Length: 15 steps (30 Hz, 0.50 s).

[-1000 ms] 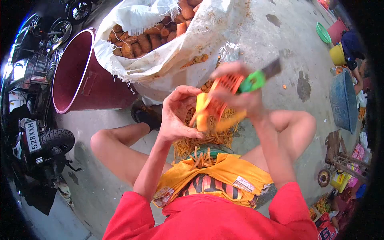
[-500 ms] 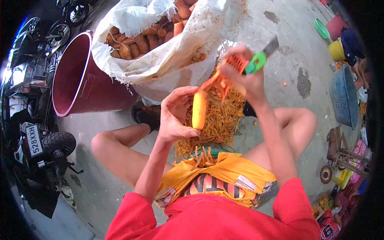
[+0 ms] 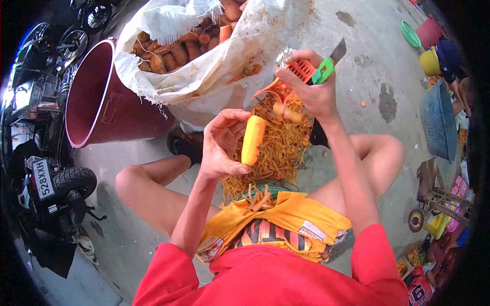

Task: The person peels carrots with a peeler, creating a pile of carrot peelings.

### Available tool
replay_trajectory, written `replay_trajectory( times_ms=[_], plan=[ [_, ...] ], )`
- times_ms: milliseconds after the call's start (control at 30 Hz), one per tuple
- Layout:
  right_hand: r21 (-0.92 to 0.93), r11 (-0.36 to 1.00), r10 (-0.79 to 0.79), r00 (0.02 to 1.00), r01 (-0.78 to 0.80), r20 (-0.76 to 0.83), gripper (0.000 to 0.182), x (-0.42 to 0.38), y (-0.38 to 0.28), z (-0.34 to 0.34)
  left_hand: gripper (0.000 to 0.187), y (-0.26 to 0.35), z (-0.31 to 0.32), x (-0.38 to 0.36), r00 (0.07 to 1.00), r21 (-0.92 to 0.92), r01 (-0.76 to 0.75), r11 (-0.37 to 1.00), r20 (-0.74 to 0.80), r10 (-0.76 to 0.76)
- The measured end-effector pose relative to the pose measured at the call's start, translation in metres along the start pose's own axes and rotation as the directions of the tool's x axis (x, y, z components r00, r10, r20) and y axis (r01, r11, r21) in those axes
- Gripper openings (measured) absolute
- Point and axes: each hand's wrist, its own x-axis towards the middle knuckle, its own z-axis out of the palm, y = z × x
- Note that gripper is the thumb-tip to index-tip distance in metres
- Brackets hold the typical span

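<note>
My left hand [image 3: 220, 145] grips a peeled yellow-orange carrot [image 3: 252, 140] upright between thumb and fingers. To its upper right, my right hand [image 3: 312, 86] is closed around an orange peeler [image 3: 302, 71]. A green-handled knife [image 3: 326, 69] with its blade pointing up and away is held in the same hand. The peeler's head is just apart from the carrot. Below it, a blurred piece of peel or carrot [image 3: 287, 113] hangs over a heap of carrot peelings [image 3: 275, 153] between my legs. More strips of peel lie on the yellow shorts in my lap.
A white sack [image 3: 214, 76] of unpeeled carrots stands ahead, beside a tall maroon bin [image 3: 127, 115]. Motorcycles [image 3: 56, 183] are parked at left. On the right are a blue tub [image 3: 439, 125], a small cart [image 3: 444, 201] and other people.
My right hand with the peeler has drawn slightly away from the carrot. The carrot has tilted a little in my left hand, and a blurred piece now shows below the peeler.
</note>
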Motion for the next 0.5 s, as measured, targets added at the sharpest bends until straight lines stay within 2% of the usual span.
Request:
replay_trajectory(
  times_ms=[33,67,200,233,267,333,467,500],
  plan=[
    [-0.031,0.998,-0.054,0.998,0.054,0.018,0.025,-0.002,-0.001,-0.001,0.100,-0.001,0.004,-0.001,0.997,-0.018,0.007,1.000,-0.075,-0.008],
    [-0.059,0.992,-0.105,0.994,0.107,0.043,0.024,-0.002,-0.004,-0.001,0.100,-0.002,0.004,0.003,0.997,-0.018,-0.001,1.000,-0.074,0.000],
    [-0.003,0.996,-0.093,0.992,0.094,0.080,0.023,-0.014,-0.005,0.016,0.098,-0.002,0.002,-0.001,0.997,-0.028,0.056,0.998,-0.056,-0.058],
    [-0.015,0.999,-0.045,0.999,0.045,0.007,0.024,-0.004,-0.001,0.006,0.098,-0.005,-0.002,-0.003,0.997,-0.032,0.046,0.998,-0.058,-0.047],
    [-0.019,0.999,-0.043,0.999,0.043,0.008,0.024,-0.004,0.000,0.003,0.098,-0.007,-0.002,-0.002,0.998,-0.036,0.021,0.999,-0.058,-0.023],
    [-0.019,0.990,-0.137,0.991,0.137,0.002,0.023,0.001,0.002,0.000,0.099,-0.009,0.000,0.000,0.996,-0.078,0.016,0.997,-0.081,-0.022],
    [-0.034,0.988,-0.147,0.983,0.152,0.114,0.024,-0.013,-0.005,0.016,0.100,-0.004,0.004,0.000,0.994,-0.062,0.067,0.996,-0.077,-0.072],
    [-0.040,0.996,-0.079,0.996,0.081,0.038,0.025,-0.007,0.004,0.008,0.100,-0.007,-0.001,-0.002,0.995,-0.035,0.058,0.998,-0.075,-0.060]
  ],
)
